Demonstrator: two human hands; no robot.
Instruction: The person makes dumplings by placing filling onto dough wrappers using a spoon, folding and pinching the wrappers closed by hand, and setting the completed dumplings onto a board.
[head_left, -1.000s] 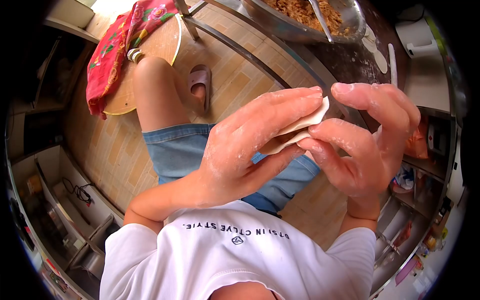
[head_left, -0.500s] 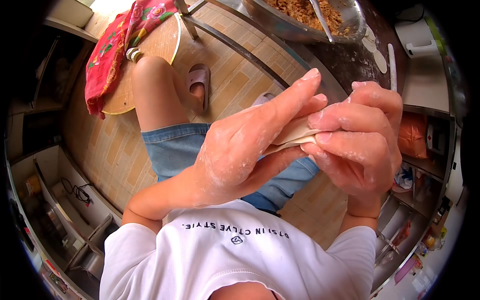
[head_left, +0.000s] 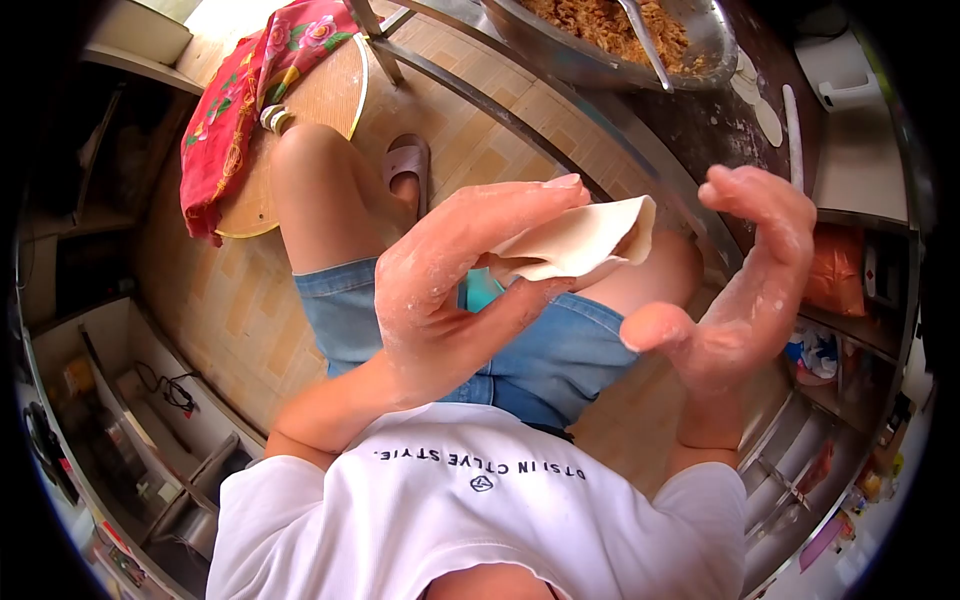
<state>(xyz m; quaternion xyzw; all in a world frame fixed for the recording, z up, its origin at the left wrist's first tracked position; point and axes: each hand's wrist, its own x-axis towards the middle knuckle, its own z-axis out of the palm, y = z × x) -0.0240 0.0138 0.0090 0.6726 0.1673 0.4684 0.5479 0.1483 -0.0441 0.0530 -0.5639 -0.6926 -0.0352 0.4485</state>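
Observation:
My left hand (head_left: 430, 265) pinches a folded dumpling (head_left: 580, 240) between its thumb and fingers. Pale dough wraps it, and a bit of brown filling shows at its right end. To the right, my right hand (head_left: 755, 285) is apart from the dumpling, thumb and fingers spread, with nothing in it. White flour dusts both hands. Beyond them stands a metal bowl (head_left: 560, 62) of brown minced filling (head_left: 600, 28), with a spoon handle (head_left: 648, 45) leaning out. Several round dough wrappers (head_left: 768, 122) lie beside the bowl, near a slim floured rolling pin (head_left: 793, 135).
The bowl rests on a dark table (head_left: 715, 140) with a metal frame (head_left: 470, 95). At upper left, a red floral cloth (head_left: 235, 110) partly covers a round woven board (head_left: 340, 100). Open cabinets line both sides, and an orange bag (head_left: 835, 270) sits on a right shelf.
My right hand has let go of the dumpling's edge, opened and drawn away to the right. My left hand still holds the dumpling, now slightly lower and more exposed.

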